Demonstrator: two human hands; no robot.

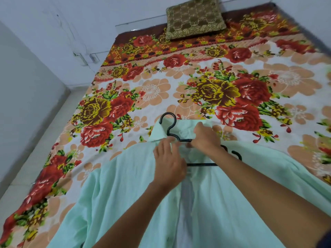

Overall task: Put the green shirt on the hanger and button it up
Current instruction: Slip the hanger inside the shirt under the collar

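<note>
Green shirt spread across lower frame on bed, front open. Left hand at centre, fingers curled, pinching left placket near collar. Right hand just above, fingers curled on collar fabric beside black hanger, hook toward upper frame. Brown pillow at top.

We see a green shirt spread on a floral bedsheet, black hanger at its collar; left hand and right hand pinch the fabric; cushion beyond.
</note>
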